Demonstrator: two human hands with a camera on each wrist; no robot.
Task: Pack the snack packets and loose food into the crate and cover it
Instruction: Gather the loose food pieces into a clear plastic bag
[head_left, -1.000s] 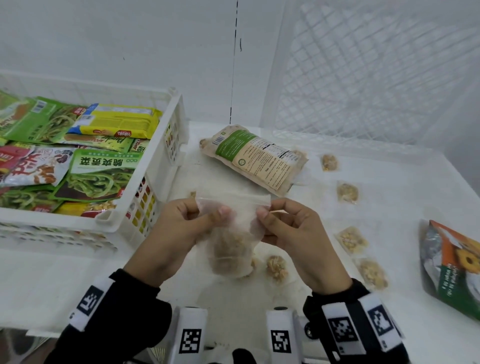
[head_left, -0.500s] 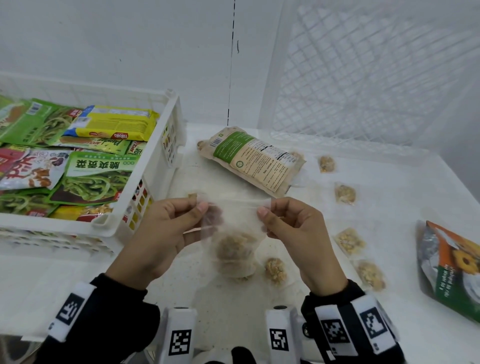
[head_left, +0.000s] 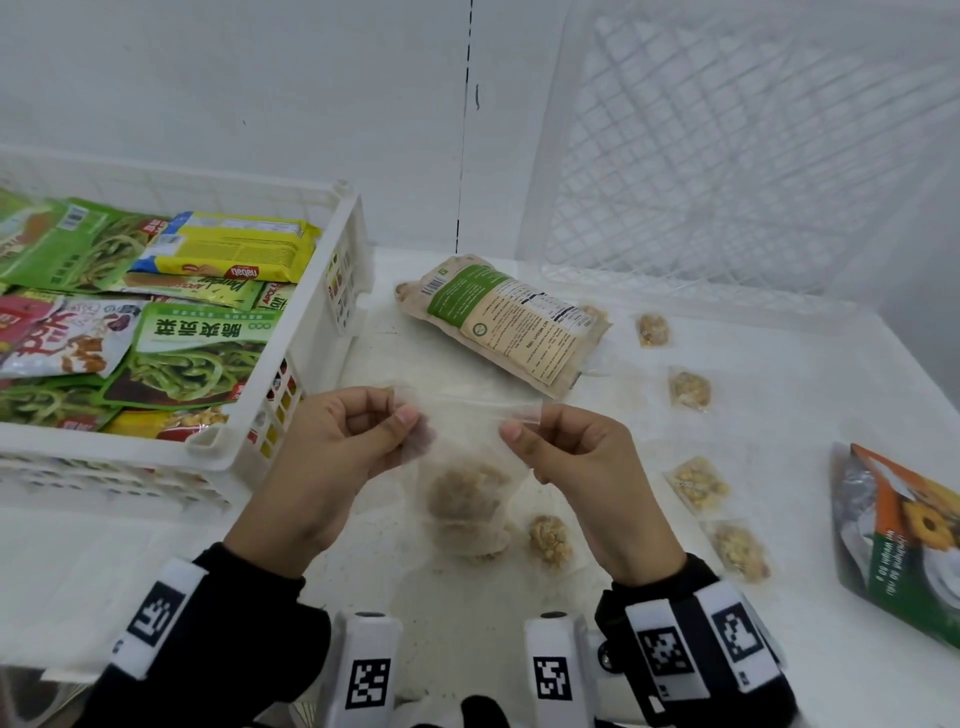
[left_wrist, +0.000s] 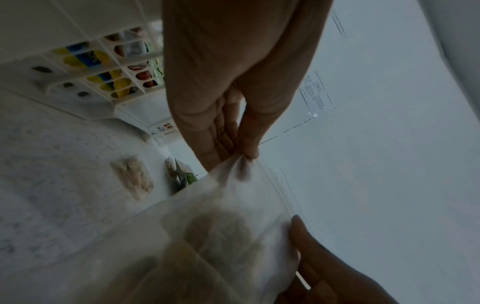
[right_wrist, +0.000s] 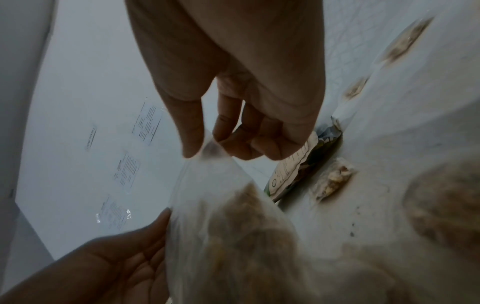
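A clear zip bag (head_left: 467, 462) with brown loose food at its bottom hangs over the table centre. My left hand (head_left: 358, 441) pinches its top left corner and my right hand (head_left: 561, 447) pinches its top right corner, stretching the top edge flat. The left wrist view shows thumb and finger of the left hand (left_wrist: 246, 152) pinching the bag (left_wrist: 233, 216); the right wrist view shows the right hand (right_wrist: 207, 148) pinching the bag (right_wrist: 221, 205) likewise. The white crate (head_left: 311, 343) at left holds several snack packets. A tan and green packet (head_left: 509, 322) lies behind the bag.
Several small clear sachets of nuts (head_left: 696, 483) lie scattered on the table to the right, one (head_left: 548, 540) just beside the bag. An orange and green packet (head_left: 904, 540) lies at the far right edge. A white lattice crate lid (head_left: 753, 156) leans against the back wall.
My hands have drawn apart along the bag's top edge, pulling it straight and taut. The bag hangs a little lower and flatter than before.
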